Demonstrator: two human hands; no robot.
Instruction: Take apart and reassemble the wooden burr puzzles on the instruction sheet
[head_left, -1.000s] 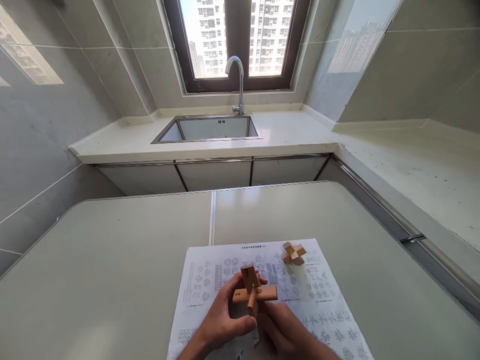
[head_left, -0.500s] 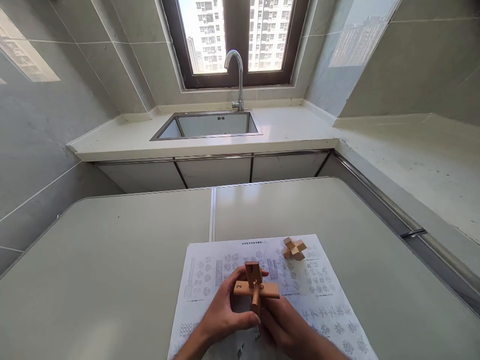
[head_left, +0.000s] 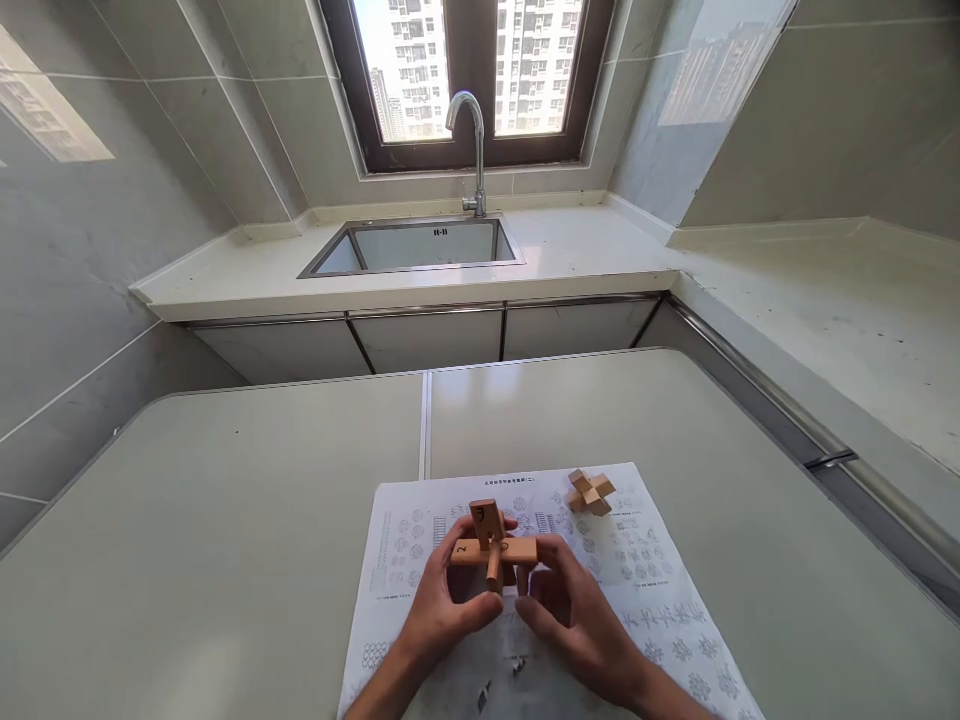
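Above a printed sheet (head_left: 420, 640), a partly interlocked wooden burr puzzle (head_left: 491, 552) is held up, its bars crossing and a few marked with dark numerals. My left hand (head_left: 442, 605) is closed around its left side, thumb at the front lower bar and fingers behind. My right hand (head_left: 577, 620) is curled at the right side, with its index finger against the end of the crossbar and its thumb by a short piece below. The palms and the puzzle's underside are hidden. A second, lighter wooden burr puzzle (head_left: 591, 492) sits assembled near the sheet's top right corner.
The sheet lies on a pale table (head_left: 225, 520) with a seam (head_left: 425, 430) down its middle. Beyond the far edge is a counter (head_left: 585, 240) with a sink (head_left: 420, 268) and a tap (head_left: 478, 150) under a window. Another counter (head_left: 847, 300) runs along the right.
The puzzle and both hands have moved slightly left and up. My right hand has come out from beneath the puzzle to its right end, its fingers now at the crossbar.
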